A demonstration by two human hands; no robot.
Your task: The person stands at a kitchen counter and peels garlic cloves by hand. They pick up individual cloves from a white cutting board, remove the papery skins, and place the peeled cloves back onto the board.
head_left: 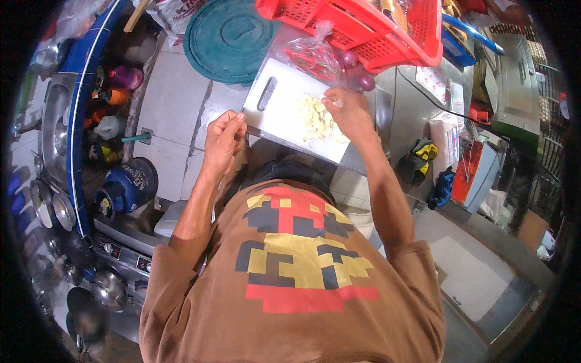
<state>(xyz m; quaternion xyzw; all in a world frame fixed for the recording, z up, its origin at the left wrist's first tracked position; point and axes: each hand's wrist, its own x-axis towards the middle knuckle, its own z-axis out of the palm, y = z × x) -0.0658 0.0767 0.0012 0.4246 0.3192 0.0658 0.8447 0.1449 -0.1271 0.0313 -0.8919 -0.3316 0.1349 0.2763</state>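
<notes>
Left hand: fingers pressed together, just beside the board; right hand: fingers curled over the board, any pinch unclear; pale chopped pile: on the board, near the right fingers; clear bag, onions, red basket: beyond.

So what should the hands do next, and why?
Maybe the right hand could nudge the pale pieces into a neater heap, because they lie loosely spread on the white board and that hand is right beside them.
</notes>
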